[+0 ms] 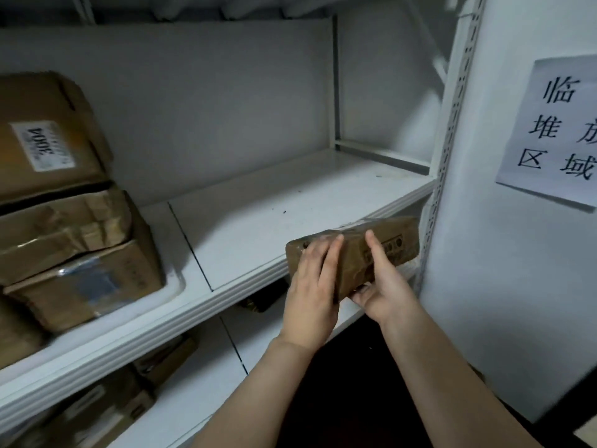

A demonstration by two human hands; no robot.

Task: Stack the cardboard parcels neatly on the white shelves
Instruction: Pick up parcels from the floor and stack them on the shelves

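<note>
A small cardboard parcel (391, 250) is held at the front right edge of the white shelf (258, 227), beside the slotted upright. Black printed marks are seen on its face, too blurred to be read. It is pressed from the left by the left hand (311, 286), fingers straight and flat on it. It is gripped by the right hand (386, 286), thumb on the face, fingers curled underneath. Stacked parcels (71, 227) are kept far left, the top one's white label (42, 145) inverted. On the right wall, a paper sign (555, 130) is marked 临, 堆, 区域.
</note>
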